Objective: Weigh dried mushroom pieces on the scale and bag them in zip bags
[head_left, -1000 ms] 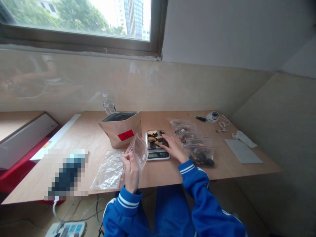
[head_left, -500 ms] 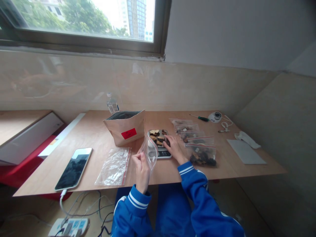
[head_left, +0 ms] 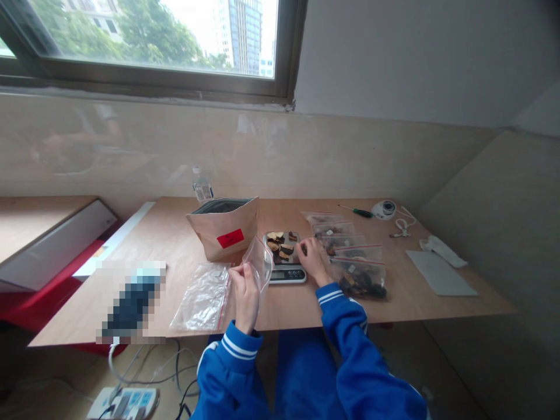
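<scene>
My left hand (head_left: 246,294) pinches the rim of a clear zip-lock bag (head_left: 261,265), held upright in front of the scale with its mouth apart. My right hand (head_left: 312,259) is at the right edge of the digital kitchen scale (head_left: 287,275), fingers curled together around what looks like a dark dried slice, mostly hidden. On the scale's plate lie several dried slices (head_left: 285,252), pale and dark brown, perhaps mushroom. To the left, a brown kraft pouch (head_left: 225,230) with a red label stands with its top apart. A stack of flat clear bags (head_left: 202,294) lies in front of it.
Several filled zip-lock bags (head_left: 361,277) lie in a row right of the scale. Farther right are a screwdriver (head_left: 362,213), a white dome camera (head_left: 384,210) and a white sheet (head_left: 440,272). A blurred-out phone (head_left: 133,303) and a water bottle (head_left: 202,185) are left.
My right hand has drawn back from over the slices to the plate's right edge. My left hand has shifted slightly left and up with the bag, which is now tilted.
</scene>
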